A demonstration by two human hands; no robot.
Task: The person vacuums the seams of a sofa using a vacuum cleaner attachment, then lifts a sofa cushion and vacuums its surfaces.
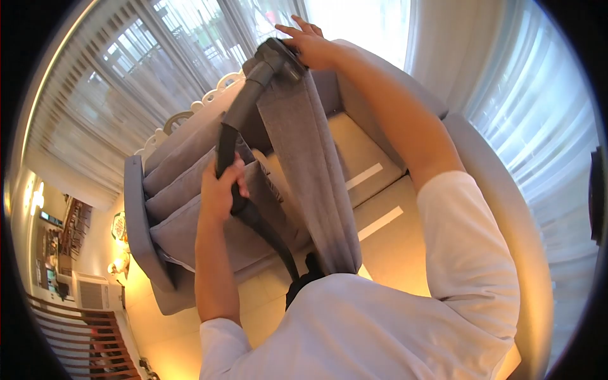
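Note:
My left hand point(221, 187) is wrapped round the dark handle of a vacuum hose point(237, 120), which curves up to a black vacuum head point(278, 60). That head rests against the upper end of a long grey cushion point(310, 158) standing on its edge in front of me. At the cushion's top, my right hand point(310, 44) is beside the vacuum head, its fingers spread and pointing left. The palm side of this hand is partly hidden. From my left hand the hose runs down toward my body.
A grey sofa point(142, 221) with several cushions leaning on it is on the left. More sofa sections point(500, 209) curve round the right. Sheer curtains point(114, 114) hang behind. A slatted wooden piece point(82, 335) is at lower left, near a white box-shaped unit point(92, 290).

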